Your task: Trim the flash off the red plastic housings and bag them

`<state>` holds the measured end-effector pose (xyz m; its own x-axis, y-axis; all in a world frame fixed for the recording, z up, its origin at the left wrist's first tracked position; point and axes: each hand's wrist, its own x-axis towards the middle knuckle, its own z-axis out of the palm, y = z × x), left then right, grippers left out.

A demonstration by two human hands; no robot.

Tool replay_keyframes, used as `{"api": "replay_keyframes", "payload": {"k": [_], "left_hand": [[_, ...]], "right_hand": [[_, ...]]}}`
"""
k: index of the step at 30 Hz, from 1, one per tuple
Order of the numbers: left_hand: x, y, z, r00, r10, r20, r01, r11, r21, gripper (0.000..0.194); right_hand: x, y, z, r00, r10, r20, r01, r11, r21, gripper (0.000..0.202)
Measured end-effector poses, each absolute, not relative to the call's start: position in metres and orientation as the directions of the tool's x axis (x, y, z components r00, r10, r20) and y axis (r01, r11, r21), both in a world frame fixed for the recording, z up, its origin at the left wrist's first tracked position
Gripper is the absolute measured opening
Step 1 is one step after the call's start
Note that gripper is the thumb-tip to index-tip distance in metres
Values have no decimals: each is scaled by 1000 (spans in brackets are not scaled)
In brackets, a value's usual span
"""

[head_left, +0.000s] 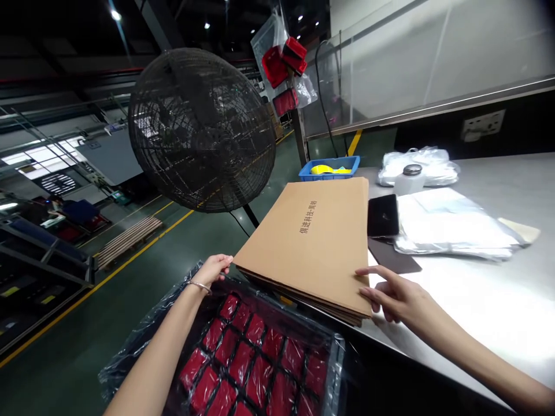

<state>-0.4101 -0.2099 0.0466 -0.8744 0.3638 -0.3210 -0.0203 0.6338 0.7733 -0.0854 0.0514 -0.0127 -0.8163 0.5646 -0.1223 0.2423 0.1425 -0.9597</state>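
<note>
A stack of flat brown cardboard sheets (321,242) with printed characters lies on the metal table, its left part reaching past the edge. My left hand (213,270) pinches the near left corner of the top sheet between thumb and fingers. On the right side of the stack, my right hand (392,294) touches the cardboard with its fingers apart, index finger on top and thumb near the edge. Below the stack, a plastic-lined bin holds several red pieces (243,361) in rows under clear film.
A large black fan (202,130) stands beyond the bin. A blue tray (329,167) with yellow items sits behind the cardboard. On the table's right are a black phone-like object (383,215), white plastic bags (451,222) and a bottle (409,180). Red pieces hang above.
</note>
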Motion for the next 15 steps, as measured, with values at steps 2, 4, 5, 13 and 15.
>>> {"api": "replay_keyframes", "payload": {"k": [2, 4, 5, 13, 15], "left_hand": [[-407, -210, 55, -876, 366, -314, -31, 606, 794, 17], [-403, -209, 61, -879, 372, -299, -43, 563, 825, 14], [-400, -208, 64, -880, 375, -292, -49, 539, 841, 13], [-378, -191, 68, -863, 440, -247, -52, 410, 911, 21], [-359, -191, 68, -834, 480, -272, -68, 401, 914, 27]], "right_hand": [[-82, 52, -11, -812, 570, -128, 239, 124, -963, 63], [-80, 52, -12, -812, 567, -135, 224, 91, -970, 59], [-80, 52, -14, -816, 562, -137, 210, 67, -975, 59], [-77, 54, -19, -790, 592, -160, 124, -102, -987, 73], [-57, 54, -17, -753, 629, -193, 132, -143, -981, 75]]}}
